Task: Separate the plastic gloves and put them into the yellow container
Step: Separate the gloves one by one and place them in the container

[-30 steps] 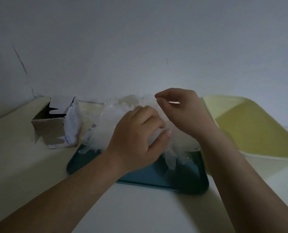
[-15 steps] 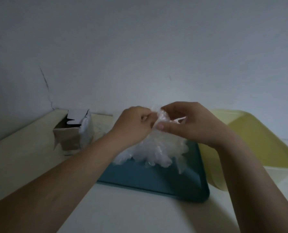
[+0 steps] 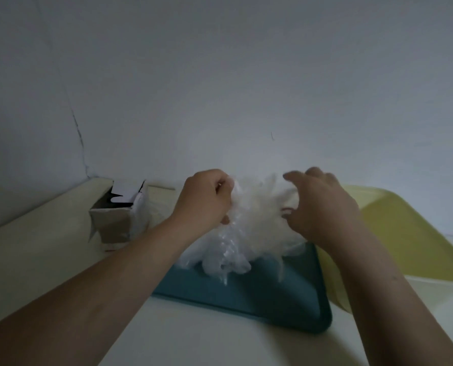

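Observation:
A bunch of clear plastic gloves (image 3: 251, 223) hangs above a teal tray (image 3: 286, 299), its loose fingers trailing down to the tray. My left hand (image 3: 204, 202) is closed on the bunch's left top edge. My right hand (image 3: 323, 207) pinches the right side, fingers curled over the plastic. The hands are apart, stretching the plastic between them. The yellow container (image 3: 404, 239) lies just right of the tray, partly behind my right forearm; I see no gloves in its visible part.
An open cardboard box (image 3: 119, 215) stands at the left near the wall. The pale tabletop (image 3: 35, 254) runs to a plain wall close behind everything.
The hands lifted the bunch off the tray, then drew apart sideways, spreading the plastic. The camera tilted up a little.

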The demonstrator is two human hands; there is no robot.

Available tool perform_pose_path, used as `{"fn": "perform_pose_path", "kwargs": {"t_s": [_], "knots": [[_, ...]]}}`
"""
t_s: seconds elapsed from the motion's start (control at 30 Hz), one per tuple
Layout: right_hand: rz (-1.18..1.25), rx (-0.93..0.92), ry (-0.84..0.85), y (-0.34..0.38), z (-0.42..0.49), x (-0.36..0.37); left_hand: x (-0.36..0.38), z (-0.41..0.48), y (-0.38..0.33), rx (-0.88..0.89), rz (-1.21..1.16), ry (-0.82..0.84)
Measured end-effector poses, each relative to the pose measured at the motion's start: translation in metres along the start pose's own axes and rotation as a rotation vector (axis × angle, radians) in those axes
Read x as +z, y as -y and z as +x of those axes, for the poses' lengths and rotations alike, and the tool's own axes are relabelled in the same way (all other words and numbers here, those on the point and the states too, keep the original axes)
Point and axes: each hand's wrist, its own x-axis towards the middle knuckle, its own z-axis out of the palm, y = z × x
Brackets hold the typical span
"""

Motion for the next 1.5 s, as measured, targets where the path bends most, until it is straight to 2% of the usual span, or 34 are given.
{"fn": "perform_pose_path", "kwargs": {"t_s": [0.07, 0.13, 0.2, 0.23, 0.3, 0.37, 0.4, 0.5, 0.63, 0.7, 0.8, 0.87, 0.97, 1.03, 1.1, 1.23, 1.37, 1.43, 1.5], "knots": [[0.158, -0.087, -0.122, 0.006, -0.010, -0.013, 0.009, -0.002, 0.003, -0.110, -0.109, 0.034], [0.408, -0.180, -0.117, 0.016, -0.018, -0.020, 0.016, 0.000, 0.000, -0.177, -0.208, 0.057], [0.666, -0.183, 0.085, 0.025, -0.018, -0.016, 0.021, 0.002, -0.003, -0.193, -0.261, 0.068], [0.695, -0.169, 0.207, 0.028, -0.016, -0.009, 0.023, 0.003, -0.003, -0.172, -0.238, 0.062], [0.499, -0.135, 0.373, 0.026, -0.007, 0.013, 0.023, 0.003, -0.001, -0.119, -0.144, 0.029], [0.254, -0.087, 0.428, 0.022, 0.000, 0.032, 0.020, 0.002, 0.002, -0.096, -0.127, 0.012], [0.212, -0.058, 0.451, 0.019, 0.002, 0.038, 0.018, 0.001, 0.003, -0.093, -0.131, 0.012], [0.202, -0.051, 0.560, 0.017, 0.004, 0.045, 0.010, -0.001, 0.003, -0.070, -0.158, -0.045], [0.153, 0.011, 0.685, 0.017, 0.002, 0.047, -0.005, 0.006, 0.000, -0.059, -0.318, -0.273], [0.215, 0.038, 0.719, 0.016, 0.000, 0.037, -0.010, 0.005, 0.000, -0.075, -0.325, -0.260], [0.389, -0.069, 0.784, 0.014, -0.009, 0.001, -0.005, -0.003, 0.004, -0.126, -0.305, -0.144], [0.543, -0.154, 0.741, 0.016, -0.018, -0.027, -0.001, -0.006, 0.006, -0.168, -0.337, -0.104], [0.670, -0.121, 0.359, 0.026, -0.024, -0.029, 0.005, -0.010, 0.004, -0.182, -0.346, -0.022], [0.578, -0.053, 0.171, 0.033, -0.020, -0.007, 0.007, -0.014, 0.000, -0.156, -0.302, -0.007], [0.439, -0.027, 0.157, 0.034, -0.016, 0.021, 0.007, -0.014, -0.004, -0.151, -0.296, -0.020], [0.413, 0.031, 0.238, 0.024, -0.016, 0.056, -0.002, -0.013, -0.010, -0.181, -0.368, -0.007], [0.200, 0.019, 0.227, 0.018, -0.014, 0.073, -0.021, -0.006, -0.014, -0.102, -0.492, -0.175], [0.171, 0.051, 0.264, 0.017, -0.011, 0.076, -0.033, -0.005, -0.020, -0.074, -0.597, -0.248], [0.188, 0.021, 0.315, 0.019, -0.009, 0.072, -0.043, -0.007, -0.019, -0.067, -0.740, -0.186]]}}
